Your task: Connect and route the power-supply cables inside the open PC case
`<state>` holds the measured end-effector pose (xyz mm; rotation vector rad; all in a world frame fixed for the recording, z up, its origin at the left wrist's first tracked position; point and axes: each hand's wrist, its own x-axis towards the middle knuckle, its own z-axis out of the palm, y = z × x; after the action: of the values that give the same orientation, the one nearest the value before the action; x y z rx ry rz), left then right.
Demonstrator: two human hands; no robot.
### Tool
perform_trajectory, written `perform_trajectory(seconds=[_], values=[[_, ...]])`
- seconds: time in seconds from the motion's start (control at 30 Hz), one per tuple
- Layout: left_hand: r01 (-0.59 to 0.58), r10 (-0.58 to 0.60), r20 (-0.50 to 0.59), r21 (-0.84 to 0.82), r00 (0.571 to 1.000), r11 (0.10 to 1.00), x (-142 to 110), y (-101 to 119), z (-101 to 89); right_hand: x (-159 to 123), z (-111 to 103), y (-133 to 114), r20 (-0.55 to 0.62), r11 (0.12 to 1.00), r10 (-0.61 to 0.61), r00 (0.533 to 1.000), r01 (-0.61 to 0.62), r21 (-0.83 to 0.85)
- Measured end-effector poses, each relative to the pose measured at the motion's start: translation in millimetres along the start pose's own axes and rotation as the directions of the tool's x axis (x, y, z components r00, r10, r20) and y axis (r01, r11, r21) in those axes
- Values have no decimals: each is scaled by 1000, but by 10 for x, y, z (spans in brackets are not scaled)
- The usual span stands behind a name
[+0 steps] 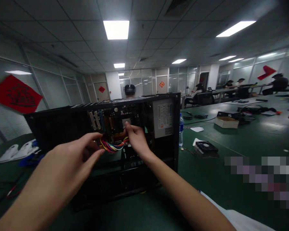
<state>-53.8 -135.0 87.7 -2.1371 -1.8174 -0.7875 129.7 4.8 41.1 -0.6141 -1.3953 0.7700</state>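
Note:
A black computer case (103, 189) stands open-sided on the green table in front of me. Inside it are a motherboard (110, 112) with slots and a grey power supply (163, 118) at the upper right. A bundle of coloured power cables (113, 147) stretches between my hands. My left hand (84, 150) pinches the bundle's left end between thumb and fingers. Closed around the right end of the cables is my right hand (137, 138), close to the motherboard; its fingertips are partly hidden.
A water bottle (181, 130) stands right of the case. Farther right are a black cooling fan (206, 149), a small cardboard box (226, 122) and loose cables. White gloves (16, 150) lie on the left. Several people sit at the back; one head shows behind the case.

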Motion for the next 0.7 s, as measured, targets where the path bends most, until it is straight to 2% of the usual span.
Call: perform_trajectory(seconds=[0.03, 0.1, 0.23, 0.33, 0.4, 0.47, 0.53, 0.6, 0.7], values=[[-7, 5, 31, 45, 999, 999, 154, 117, -11, 6, -8, -10, -5, 1000, 11, 1000, -11, 17], [-56, 55, 18, 64, 998, 996, 366, 250, 18, 7, -14, -30, -13, 999, 19, 1000, -18, 41], [-82, 76, 61, 108, 995, 991, 483, 212, 157, -34, 8, -71, -50, 994, 27, 998, -22, 111], [-97, 96, 69, 5, 993, 995, 521, 174, 253, -66, 30, -102, -8, 993, 27, 1000, -26, 113], [-141, 143, 9, -112, 990, 984, 565, 197, 313, -75, 25, -118, 84, 999, 5, 996, -8, 37], [-188, 177, -74, -185, 981, 965, 606, 232, 372, -67, -8, -134, 175, 990, -60, 983, 80, -112], [-224, 191, -154, -232, 969, 947, 632, 252, 432, -46, -69, -153, 255, 932, -164, 953, 235, -276], [-249, 192, -220, -266, 956, 931, 644, 253, 489, -18, -147, -174, 344, 842, -257, 903, 384, -379], [-254, 180, -264, -280, 948, 926, 648, 242, 559, 17, -245, -198, 485, 717, -335, 808, 553, -424]])
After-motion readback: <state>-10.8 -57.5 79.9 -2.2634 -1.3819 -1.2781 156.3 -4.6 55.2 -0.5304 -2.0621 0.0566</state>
